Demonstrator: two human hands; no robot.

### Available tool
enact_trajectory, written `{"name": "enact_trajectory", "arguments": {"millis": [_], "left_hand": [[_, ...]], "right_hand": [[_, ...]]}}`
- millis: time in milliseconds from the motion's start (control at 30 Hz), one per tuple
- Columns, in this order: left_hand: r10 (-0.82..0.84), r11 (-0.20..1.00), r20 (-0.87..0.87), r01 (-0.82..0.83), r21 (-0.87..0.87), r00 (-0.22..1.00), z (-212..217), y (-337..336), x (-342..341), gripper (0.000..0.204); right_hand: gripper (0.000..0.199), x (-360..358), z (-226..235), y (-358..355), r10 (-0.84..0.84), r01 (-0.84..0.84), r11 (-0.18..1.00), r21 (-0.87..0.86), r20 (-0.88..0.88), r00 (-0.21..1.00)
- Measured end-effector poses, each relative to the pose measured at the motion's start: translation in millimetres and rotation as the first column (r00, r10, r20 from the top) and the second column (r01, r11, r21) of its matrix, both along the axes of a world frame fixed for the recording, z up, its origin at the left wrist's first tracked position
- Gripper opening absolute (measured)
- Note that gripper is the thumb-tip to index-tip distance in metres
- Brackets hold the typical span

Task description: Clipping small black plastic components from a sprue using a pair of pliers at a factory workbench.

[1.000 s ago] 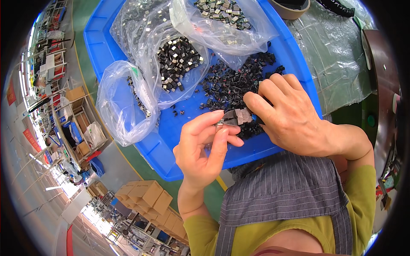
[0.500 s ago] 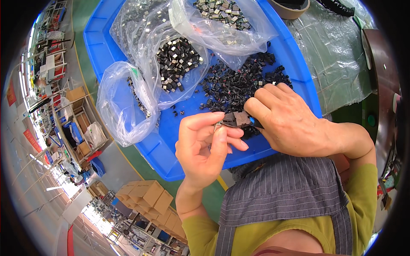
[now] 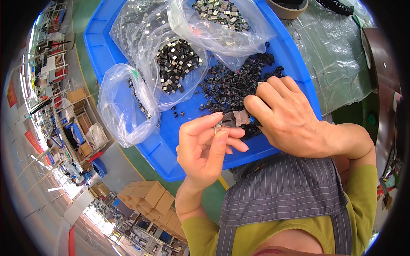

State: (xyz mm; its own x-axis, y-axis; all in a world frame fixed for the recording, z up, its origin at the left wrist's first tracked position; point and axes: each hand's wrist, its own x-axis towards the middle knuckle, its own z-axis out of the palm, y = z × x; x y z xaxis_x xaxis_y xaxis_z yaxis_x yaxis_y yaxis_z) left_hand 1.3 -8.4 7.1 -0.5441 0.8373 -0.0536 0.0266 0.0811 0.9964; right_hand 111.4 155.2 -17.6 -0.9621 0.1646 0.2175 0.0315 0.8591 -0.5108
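Note:
Over the near part of a blue tray (image 3: 164, 160), my right hand (image 3: 290, 119) is wrapped round a pair of pliers (image 3: 240, 118); most of their handles are hidden in the fist. The dark jaws point left at the fingertips of my left hand (image 3: 200, 149). Thumb and forefinger there pinch a small silvery metal piece (image 3: 218, 127) at the jaw tips, while the other fingers curl loosely below. Whether the jaws bite on the piece is too small to tell. Just beyond both hands lies a loose heap of small black parts (image 3: 230, 87).
Clear plastic bags stand in the tray: one with black-and-silver blocks (image 3: 177, 64), another with silvery blocks (image 3: 224, 15) at the far side, and a slack bag (image 3: 124, 111) at left. Plastic sheeting (image 3: 333, 59) lies to the right. Cardboard boxes (image 3: 147, 196) are stacked at lower left.
The pliers and both hands stay almost in place. The silvery piece between my left fingertips shows more plainly now, and the right knuckles have shifted slightly.

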Motion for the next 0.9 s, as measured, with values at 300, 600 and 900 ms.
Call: {"name": "enact_trajectory", "arguments": {"millis": [300,600,900], "left_hand": [[-0.014,1.0,0.04,0.014,-0.013,0.999,4,0,1,0.025],[-0.024,0.999,0.282,0.013,0.043,0.959,5,3,-6,0.023],[-0.018,0.999,0.336,0.002,0.048,0.942,5,1,-9,0.023]], "right_hand": [[0.016,3,1,1,0.091,-0.082,0.982,-0.172,0.049,0.995],[0.017,1,2,4,0.133,-0.095,0.898,-0.43,0.061,0.989],[0.018,0,1,3,0.056,-0.047,0.973,-0.225,0.031,0.998]]}}
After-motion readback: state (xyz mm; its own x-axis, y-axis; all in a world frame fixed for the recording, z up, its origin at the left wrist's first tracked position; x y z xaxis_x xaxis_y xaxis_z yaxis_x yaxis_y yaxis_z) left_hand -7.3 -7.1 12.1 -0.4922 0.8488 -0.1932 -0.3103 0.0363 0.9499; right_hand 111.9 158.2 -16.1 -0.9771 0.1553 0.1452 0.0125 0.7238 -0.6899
